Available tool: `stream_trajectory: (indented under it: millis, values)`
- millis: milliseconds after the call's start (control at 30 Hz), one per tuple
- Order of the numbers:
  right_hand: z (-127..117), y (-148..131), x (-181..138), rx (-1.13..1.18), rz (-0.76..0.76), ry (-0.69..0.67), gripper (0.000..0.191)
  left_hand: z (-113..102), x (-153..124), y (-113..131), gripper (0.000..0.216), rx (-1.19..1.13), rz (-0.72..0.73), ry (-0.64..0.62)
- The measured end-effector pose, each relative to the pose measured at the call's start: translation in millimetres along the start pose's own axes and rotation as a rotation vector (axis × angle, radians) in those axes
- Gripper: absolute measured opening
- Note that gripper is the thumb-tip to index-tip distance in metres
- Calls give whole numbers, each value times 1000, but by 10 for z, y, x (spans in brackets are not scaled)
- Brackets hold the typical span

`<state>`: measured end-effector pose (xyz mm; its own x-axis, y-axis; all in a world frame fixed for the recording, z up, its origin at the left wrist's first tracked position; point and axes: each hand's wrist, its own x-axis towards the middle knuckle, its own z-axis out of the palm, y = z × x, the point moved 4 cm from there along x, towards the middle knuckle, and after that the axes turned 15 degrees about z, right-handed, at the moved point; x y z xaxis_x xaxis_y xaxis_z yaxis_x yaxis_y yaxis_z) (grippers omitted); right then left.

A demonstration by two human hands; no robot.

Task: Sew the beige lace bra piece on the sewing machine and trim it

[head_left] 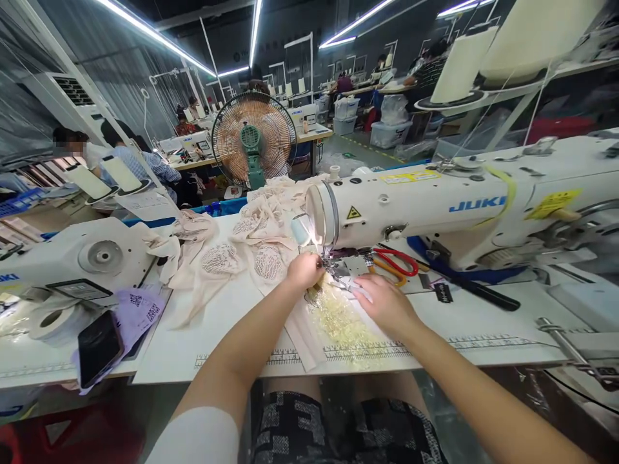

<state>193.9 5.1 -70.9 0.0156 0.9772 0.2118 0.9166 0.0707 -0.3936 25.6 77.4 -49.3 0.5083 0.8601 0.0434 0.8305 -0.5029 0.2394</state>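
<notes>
Under the head of the white sewing machine (416,196), my left hand (304,270) is closed beside the needle area, its fingers pinching fabric. My right hand (387,303) lies just right of the presser foot, thumb and fingers closed on a whitish fabric edge (356,290). Between the hands a pale yellow, shiny lacy piece (341,319) runs toward the table's front edge. Light beige fabric (304,335) hangs down beside it, below my left wrist. The needle tip is partly hidden by my left fingers.
Beige garment pieces with lace (264,238) are heaped behind and left of the machine. Red-handled scissors (399,258) lie under its arm. A phone (99,348) and a tape roll (62,319) are at left. A fan (254,138) stands behind; other people sit farther back.
</notes>
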Motion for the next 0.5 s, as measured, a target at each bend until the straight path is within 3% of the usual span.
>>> stream_trajectory:
  millis: [133, 233, 333, 433, 500]
  values:
    - [38, 61, -7, 127, 47, 97, 34, 17, 53, 11, 14, -32, -8, -32]
    - [-2, 163, 12, 217, 90, 161, 32, -150, -156, -46, 14, -13, 13, -37]
    - [-44, 287, 38, 301, 139, 208, 32, -445, -693, -153, 16, 5, 16, -36]
    - [-64, 353, 53, 364, 165, 223, 31, -715, -1475, -178, 20, -93, 66, -81]
    - [-69, 346, 49, 393, 167, 211, 30, -752, -2023, -113, 17, -259, 67, -249]
